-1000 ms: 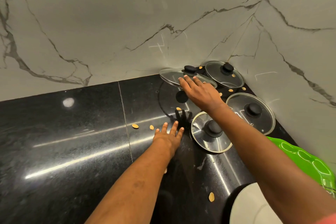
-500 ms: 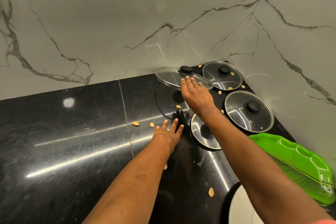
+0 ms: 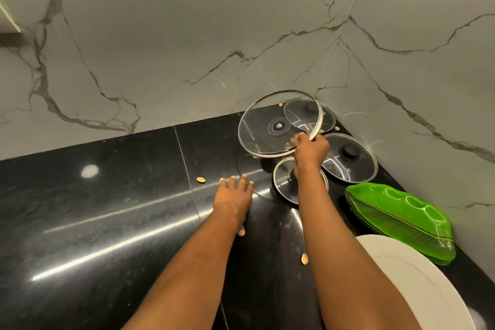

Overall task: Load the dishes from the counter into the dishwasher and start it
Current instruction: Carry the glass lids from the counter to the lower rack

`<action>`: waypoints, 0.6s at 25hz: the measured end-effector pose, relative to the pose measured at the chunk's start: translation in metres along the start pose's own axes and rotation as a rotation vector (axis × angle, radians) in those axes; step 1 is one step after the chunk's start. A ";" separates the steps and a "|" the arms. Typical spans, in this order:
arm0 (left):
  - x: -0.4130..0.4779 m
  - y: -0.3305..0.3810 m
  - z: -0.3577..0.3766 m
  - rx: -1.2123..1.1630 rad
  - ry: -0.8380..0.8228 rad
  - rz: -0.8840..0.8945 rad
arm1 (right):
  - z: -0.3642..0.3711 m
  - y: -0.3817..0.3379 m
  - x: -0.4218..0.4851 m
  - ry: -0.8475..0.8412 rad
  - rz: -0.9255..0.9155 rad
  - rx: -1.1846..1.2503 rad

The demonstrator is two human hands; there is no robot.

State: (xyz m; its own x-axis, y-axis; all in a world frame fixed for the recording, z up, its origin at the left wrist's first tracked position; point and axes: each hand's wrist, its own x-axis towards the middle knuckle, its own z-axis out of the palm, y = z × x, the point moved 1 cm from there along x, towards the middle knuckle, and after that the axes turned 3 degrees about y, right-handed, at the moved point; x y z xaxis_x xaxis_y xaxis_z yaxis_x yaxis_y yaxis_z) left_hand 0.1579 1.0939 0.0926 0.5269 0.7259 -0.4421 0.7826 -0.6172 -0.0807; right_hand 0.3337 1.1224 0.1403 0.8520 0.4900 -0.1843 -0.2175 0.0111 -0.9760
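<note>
Gripping the metal rim of the large glass lid (image 3: pixel 270 126), the right hand (image 3: pixel 310 149) holds it tilted up over the back corner of the black counter (image 3: pixel 107 209), fingers curled on the edge. The left hand (image 3: pixel 234 197) lies flat on the counter, fingers straight and a little apart. A small lid (image 3: pixel 284 185) lies under the right wrist, with a green plate (image 3: pixel 399 220) and a white plate (image 3: pixel 417 281) nearby.
</note>
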 end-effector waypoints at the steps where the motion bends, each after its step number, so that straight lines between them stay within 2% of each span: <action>1: -0.010 -0.006 0.006 -0.041 0.048 -0.036 | -0.006 0.007 -0.007 -0.009 0.076 0.092; 4: -0.043 -0.032 0.031 -0.228 0.146 -0.138 | -0.026 0.021 -0.044 0.024 0.173 0.187; 8: -0.088 -0.062 0.048 -0.294 0.219 -0.158 | -0.050 0.032 -0.106 0.074 0.296 0.429; 10: -0.107 -0.074 0.050 -0.306 0.245 -0.147 | -0.060 0.036 -0.138 0.087 0.307 0.518; 15: -0.154 -0.101 0.060 -0.287 0.274 -0.063 | -0.075 0.045 -0.219 0.164 0.282 0.537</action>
State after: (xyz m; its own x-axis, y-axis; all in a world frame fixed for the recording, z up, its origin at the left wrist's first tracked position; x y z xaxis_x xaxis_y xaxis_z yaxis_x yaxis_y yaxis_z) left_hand -0.0221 1.0261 0.1154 0.5135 0.8375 -0.1867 0.8565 -0.4872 0.1703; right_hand 0.1733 0.9506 0.1279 0.7800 0.3982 -0.4828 -0.6168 0.3583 -0.7009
